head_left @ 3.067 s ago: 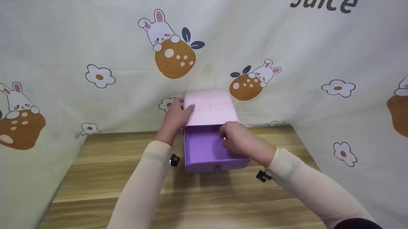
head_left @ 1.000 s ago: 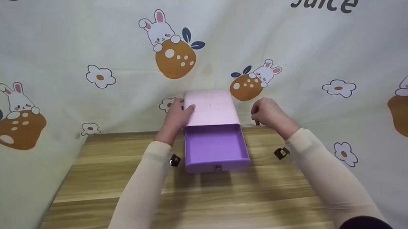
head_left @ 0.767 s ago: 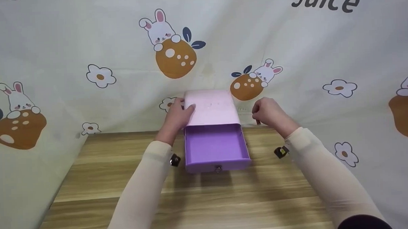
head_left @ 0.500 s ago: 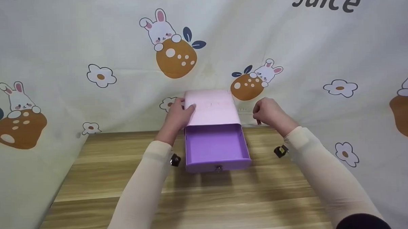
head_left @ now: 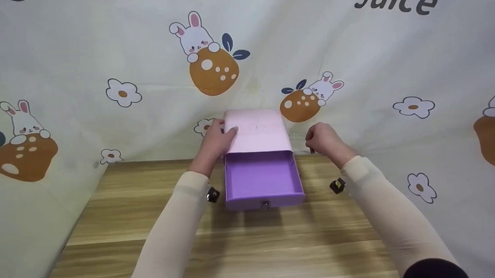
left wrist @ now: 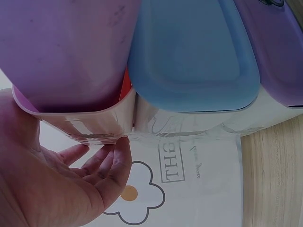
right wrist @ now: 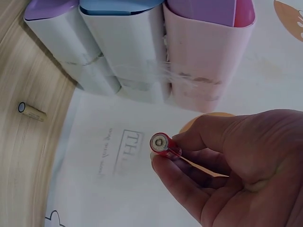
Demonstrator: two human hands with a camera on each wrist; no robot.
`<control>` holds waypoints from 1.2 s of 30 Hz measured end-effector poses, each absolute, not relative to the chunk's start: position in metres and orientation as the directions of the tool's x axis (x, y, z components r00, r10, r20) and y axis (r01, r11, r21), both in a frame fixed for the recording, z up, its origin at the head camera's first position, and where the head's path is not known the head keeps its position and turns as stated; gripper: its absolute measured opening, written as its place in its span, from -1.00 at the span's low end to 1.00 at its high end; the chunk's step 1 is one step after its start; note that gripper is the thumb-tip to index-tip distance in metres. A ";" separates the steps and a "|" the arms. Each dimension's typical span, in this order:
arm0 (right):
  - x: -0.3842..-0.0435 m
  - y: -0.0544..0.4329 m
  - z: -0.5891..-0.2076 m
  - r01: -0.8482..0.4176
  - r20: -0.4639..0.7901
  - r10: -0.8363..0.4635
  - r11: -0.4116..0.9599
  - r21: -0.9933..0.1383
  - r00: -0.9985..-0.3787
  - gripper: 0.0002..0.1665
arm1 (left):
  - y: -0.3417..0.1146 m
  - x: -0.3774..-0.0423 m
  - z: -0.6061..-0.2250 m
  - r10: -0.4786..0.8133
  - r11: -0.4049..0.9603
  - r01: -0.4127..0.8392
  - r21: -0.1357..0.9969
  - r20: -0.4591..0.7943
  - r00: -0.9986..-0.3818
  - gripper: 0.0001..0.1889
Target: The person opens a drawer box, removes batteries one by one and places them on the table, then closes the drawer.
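A drawer unit stands at the back of the table, its pink top housing (head_left: 257,132) in the middle of the head view. The purple drawer (head_left: 263,175) is pulled out toward me, with nothing visible inside. My left hand (head_left: 216,142) grips the housing's upper left edge, thumb on top and fingers down the side. To the right of the unit, my right hand (head_left: 325,139) is raised and pinches a small red battery (right wrist: 165,144) between thumb and fingers. The battery's end faces the right wrist camera.
Below the pink tier, the left wrist view shows a blue drawer (left wrist: 194,56) and a lower purple drawer (left wrist: 274,52), both closed. A tan battery (right wrist: 32,111) lies on the wooden table (head_left: 151,224), right of the unit. A printed cloth (head_left: 145,48) hangs behind.
About three seconds ago my right hand was over the open drawer; it has moved out to the right of the unit, lately dipping slightly. The left hand and drawer have stayed put.
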State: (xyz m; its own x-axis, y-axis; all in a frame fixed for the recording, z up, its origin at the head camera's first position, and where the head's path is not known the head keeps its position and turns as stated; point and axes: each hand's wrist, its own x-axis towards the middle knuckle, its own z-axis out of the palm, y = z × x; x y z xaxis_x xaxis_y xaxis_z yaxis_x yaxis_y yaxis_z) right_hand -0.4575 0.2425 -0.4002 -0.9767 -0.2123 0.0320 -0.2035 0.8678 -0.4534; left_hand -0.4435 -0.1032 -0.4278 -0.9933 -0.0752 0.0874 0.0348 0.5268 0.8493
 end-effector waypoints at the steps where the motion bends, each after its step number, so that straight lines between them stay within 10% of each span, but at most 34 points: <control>1: -0.458 0.243 -0.401 -0.199 0.028 -0.210 0.868 -0.454 -0.977 -0.88 | -0.103 -0.443 -0.428 -0.076 0.529 0.037 0.848 0.090 -0.993 -0.25; 36: -0.478 0.248 -0.448 -0.211 0.013 -0.230 0.865 -0.455 -0.973 -0.90 | -0.104 -0.444 -0.427 -0.071 0.527 0.035 0.849 0.086 -0.994 -0.24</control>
